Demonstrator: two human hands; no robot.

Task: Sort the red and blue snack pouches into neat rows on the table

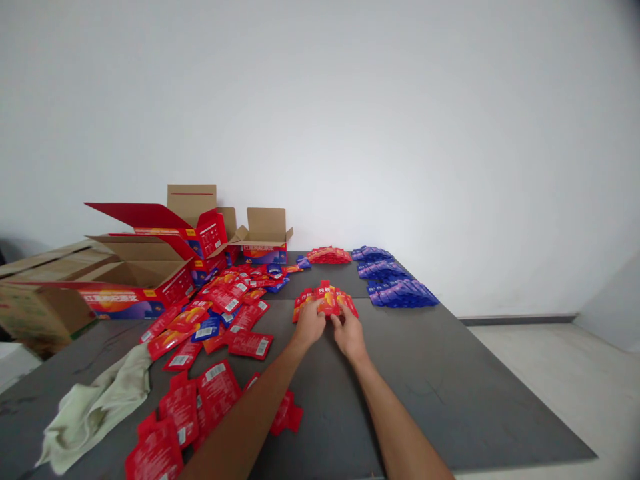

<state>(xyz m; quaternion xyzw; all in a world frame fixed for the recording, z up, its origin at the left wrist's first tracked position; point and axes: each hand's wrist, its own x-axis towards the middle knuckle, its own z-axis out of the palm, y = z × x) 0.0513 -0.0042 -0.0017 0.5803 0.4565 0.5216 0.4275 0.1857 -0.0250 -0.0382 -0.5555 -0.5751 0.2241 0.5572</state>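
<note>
At the middle of the table, my left hand (310, 325) and my right hand (351, 335) grip the lower corners of a red pouch (327, 297) with an orange print. The pouch lies over a short fanned row of similar red pouches (351, 304), which spreads to both sides of it. My fingertips cover part of the row's lower edge. Behind it, a neat fanned stack of red pouches (329, 255) lies near the wall. To the right are overlapping rows of blue pouches (401, 293).
Loose red pouches (245, 319) with some blue ones heap on the left, and more red pouches (180, 410) lie close to my left forearm. Open printed cartons (125, 303) stand behind them. A pale cloth (100, 407) lies at the left edge of the grey table (450, 400).
</note>
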